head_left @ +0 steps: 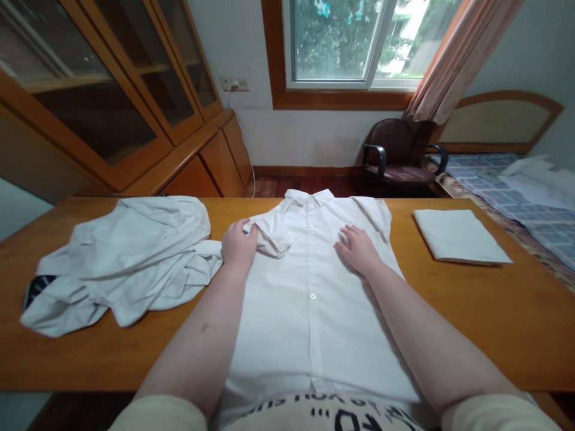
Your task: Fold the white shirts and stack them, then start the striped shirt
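A white button-up shirt (287, 299) lies front side up on the wooden table, its collar at the far edge and its lower part near my body. My left hand (240, 242) is at the shirt's left edge, thumb and fingers closed on the short sleeve (272, 233), which is bunched and folded inward over the chest. On the other side of the button line, my right hand (357, 248) rests on the shirt front with its fingers spread, holding nothing.
A crumpled heap of white cloth (135, 257) covers the table's left part, a dark object (38, 289) poking out beneath it. A neatly folded white cloth (460, 235) lies at the right. Beyond the table (485, 335) stand a glass-door cabinet (179, 131), an armchair (398, 149) and a bed (507, 179).
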Tool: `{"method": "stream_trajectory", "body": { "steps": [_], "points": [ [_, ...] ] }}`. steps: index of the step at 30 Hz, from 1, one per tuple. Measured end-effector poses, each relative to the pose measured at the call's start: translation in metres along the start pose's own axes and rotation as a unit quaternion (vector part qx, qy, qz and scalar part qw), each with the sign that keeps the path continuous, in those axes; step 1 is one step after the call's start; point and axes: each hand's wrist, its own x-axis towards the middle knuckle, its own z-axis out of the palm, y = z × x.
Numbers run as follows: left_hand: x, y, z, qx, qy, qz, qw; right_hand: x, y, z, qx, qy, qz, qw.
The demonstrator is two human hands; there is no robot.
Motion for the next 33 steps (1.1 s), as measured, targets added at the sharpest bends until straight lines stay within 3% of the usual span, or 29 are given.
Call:
{"method": "stream_trajectory", "body": {
  "steps": [5, 12, 18, 26, 29, 31, 33],
  "points": [
    [-0.012, 0.018, 0.004, -0.108, 0.036, 0.066, 0.991, -0.007, -0.005, -0.008, 0.156, -0.011, -0.071, 0.985],
    [-0.027, 0.033, 0.006, -0.231, -0.096, 0.071, 0.966, -0.01, -0.011, -0.01, 0.298, -0.097, -0.09, 0.945],
    [-0.027, 0.03, 0.004, -0.293, -0.254, 0.113, 0.915, -0.004, -0.009, -0.004, 0.17, -0.152, -0.189, 0.955],
    [-0.03, 0.033, 0.001, -0.329, -0.355, 0.133, 0.865, 0.002, -0.013, -0.002, 0.143, -0.189, -0.162, 0.958],
    [-0.03, 0.034, 0.001, -0.325, -0.355, 0.14, 0.865, 0.003, -0.009, 0.002, 0.237, -0.153, -0.13, 0.95],
    [-0.03, 0.033, 0.001, -0.313, -0.341, 0.136, 0.876, 0.004, -0.005, 0.007, 0.342, -0.068, -0.087, 0.933],
    [-0.03, 0.031, 0.001, -0.294, -0.325, 0.124, 0.89, 0.006, 0.001, 0.01, 0.429, 0.058, -0.02, 0.901]
  ]
}}
